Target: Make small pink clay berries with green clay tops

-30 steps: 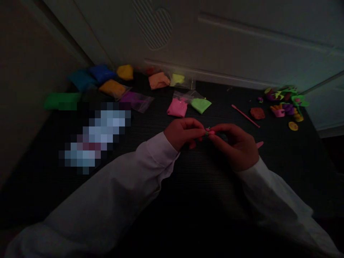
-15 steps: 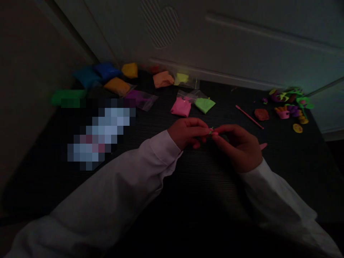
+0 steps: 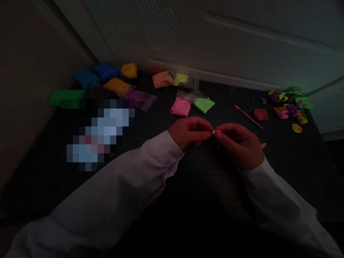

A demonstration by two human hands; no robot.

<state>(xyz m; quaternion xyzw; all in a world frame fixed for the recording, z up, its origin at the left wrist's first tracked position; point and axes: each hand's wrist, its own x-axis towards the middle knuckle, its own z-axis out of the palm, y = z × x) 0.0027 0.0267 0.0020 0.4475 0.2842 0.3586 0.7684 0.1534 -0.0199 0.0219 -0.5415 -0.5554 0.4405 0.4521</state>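
Note:
A tiny pink and green clay piece (image 3: 218,132) sits between the fingertips of both hands, above the dark table. My right hand (image 3: 242,147) is closed, pinching its pink part between thumb and fingers. From the other side, the thumb and forefinger of my left hand (image 3: 188,132) close at its light-green end; the fingertips hide some of it. Just beyond my hands lie a bag of pink clay (image 3: 180,106) and a bag of light-green clay (image 3: 204,105). A pink tool (image 3: 264,145) shows partly behind my right hand.
Several bags of coloured clay, among them a blue one (image 3: 106,70), line the back left. At the right are a thin pink stick (image 3: 248,116), a reddish-brown lump (image 3: 261,114), a yellow disc (image 3: 296,128) and small clay models (image 3: 281,112). A pale panel (image 3: 242,46) rises behind the table (image 3: 204,179).
The view shifted a little at first. My fingers have turned the small clay piece, and a light-green end now shows beside the pink. My left fingertips have moved slightly rightward.

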